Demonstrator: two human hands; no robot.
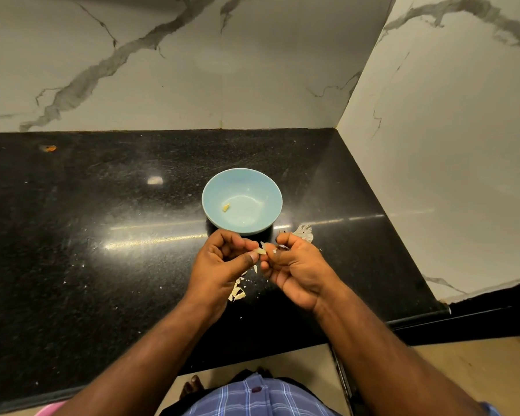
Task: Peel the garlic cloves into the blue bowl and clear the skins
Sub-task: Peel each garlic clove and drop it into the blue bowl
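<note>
Black counter (102, 235); both hands pinch a clove (260, 251) beside the blue bowl (219, 181).

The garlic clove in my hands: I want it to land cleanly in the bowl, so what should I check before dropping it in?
1. Grip on garlic clove: left hand and right hand both pinch it. Ok.
2. Clove fully peeled: skin shows at its right end. Not ok.
3. Blue bowl close by, just beyond the hands. Ok.
4. Bowl room: one peeled clove inside. Ok.
5. Skins cleared: loose skins lie on the black counter. Not ok.
</note>
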